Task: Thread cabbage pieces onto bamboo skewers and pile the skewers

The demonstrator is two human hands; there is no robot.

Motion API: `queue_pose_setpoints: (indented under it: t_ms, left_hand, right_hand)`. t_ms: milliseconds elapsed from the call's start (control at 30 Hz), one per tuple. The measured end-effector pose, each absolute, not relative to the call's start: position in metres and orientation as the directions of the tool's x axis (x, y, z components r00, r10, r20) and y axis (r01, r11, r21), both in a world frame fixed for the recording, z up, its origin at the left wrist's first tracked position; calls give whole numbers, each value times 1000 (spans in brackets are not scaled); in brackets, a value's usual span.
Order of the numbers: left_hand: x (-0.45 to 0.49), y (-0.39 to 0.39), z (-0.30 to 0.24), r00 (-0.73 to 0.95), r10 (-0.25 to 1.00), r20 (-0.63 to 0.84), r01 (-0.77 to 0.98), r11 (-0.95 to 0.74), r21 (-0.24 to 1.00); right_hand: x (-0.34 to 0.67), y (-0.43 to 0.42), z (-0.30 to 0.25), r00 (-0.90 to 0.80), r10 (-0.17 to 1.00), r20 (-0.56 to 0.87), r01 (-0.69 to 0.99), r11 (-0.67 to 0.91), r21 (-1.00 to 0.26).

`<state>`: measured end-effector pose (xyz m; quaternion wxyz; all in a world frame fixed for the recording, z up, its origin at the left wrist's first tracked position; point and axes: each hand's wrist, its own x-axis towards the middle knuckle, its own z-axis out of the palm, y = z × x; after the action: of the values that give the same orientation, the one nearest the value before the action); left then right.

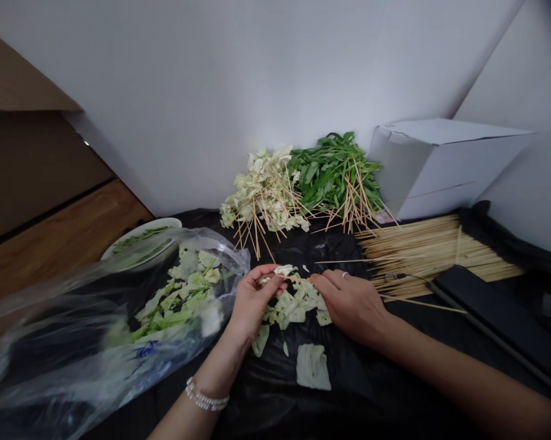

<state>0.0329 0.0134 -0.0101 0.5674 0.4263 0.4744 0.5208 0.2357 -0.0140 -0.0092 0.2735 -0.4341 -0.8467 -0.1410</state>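
Observation:
My left hand [258, 294] pinches a small piece of pale cabbage leaf [285, 269] between thumb and fingers. My right hand [354, 305], with a ring on one finger, is closed around a thin bamboo skewer [424, 303]. Its tail sticks out to the right behind the hand, and its front part runs toward the cabbage in my left hand. Below and between both hands lies a loose pile of cut cabbage pieces [296, 307]. One larger, squarish cabbage piece [313, 366] lies apart, closer to me.
At left, a clear plastic bag [96, 342] holds more cabbage, with a white bowl [175, 223] behind it. Skewered cabbage [257, 183] and skewered leafy greens [325, 171] are heaped by the wall. Right are bare skewers [422, 244], a dark phone-like object [495, 324] and a white box [454, 162].

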Motion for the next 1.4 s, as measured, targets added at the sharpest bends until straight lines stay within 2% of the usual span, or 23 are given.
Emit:
queue_pose_setpoints:
  t_ms: [233, 533, 767, 1267, 1400]
  left_hand:
    - [32, 15, -10, -63, 996, -61, -153, 51, 987]
    - [35, 11, -7, -66, 998, 0, -146, -10, 989]
    - [31, 16, -11, -64, 987, -150, -344, 119, 932]
    - [26, 18, -3, 79, 958, -277, -486, 279, 828]
    - [26, 17, -2, 109, 952, -288, -512, 302, 804]
  right_hand:
    - [238, -11, -15, -468, 628, 622, 806, 592, 9]
    - [239, -8, -20, -449, 654, 609, 832, 554, 18]
    - [240, -9, -20, -456, 647, 611, 825, 566, 18]
    - [242, -10, -19, -483, 574, 661, 768, 641, 3]
    - [241, -11, -20, -491, 598, 634, 757, 652, -29]
